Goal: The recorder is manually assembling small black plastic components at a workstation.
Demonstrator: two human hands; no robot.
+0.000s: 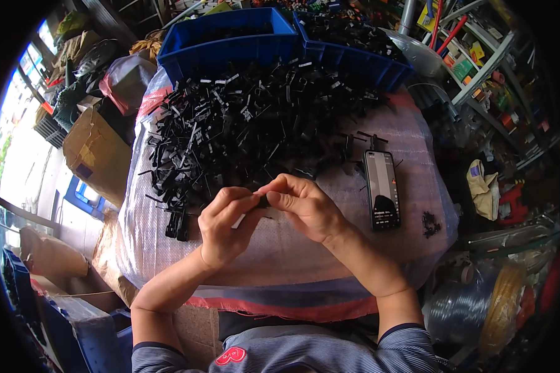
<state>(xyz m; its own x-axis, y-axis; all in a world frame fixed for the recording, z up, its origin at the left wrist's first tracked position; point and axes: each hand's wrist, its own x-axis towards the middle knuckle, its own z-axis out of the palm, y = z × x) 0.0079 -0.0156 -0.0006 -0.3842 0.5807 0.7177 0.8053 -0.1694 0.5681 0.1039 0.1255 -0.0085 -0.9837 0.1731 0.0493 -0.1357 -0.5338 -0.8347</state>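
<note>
My left hand [225, 225] and my right hand [309, 208] meet in front of me, fingertips pinched together. Between them is a small black plastic piece [263, 202], mostly hidden by the fingers, so its exact kind does not show. Just beyond the hands spreads a large heap of small black plastic parts [230, 124], some with pale shiny faces and thin pins. Left of my left hand, several black parts [177, 225] lie lined up close together at the heap's near edge.
The work surface is a bulging pale woven sack [330, 267]. A blue bin [230, 50] and another blue bin [354, 65] with black parts stand at the back. To the right lie a lit phone [382, 189] and small black scraps [430, 225]. A wire spool [504, 304] sits lower right.
</note>
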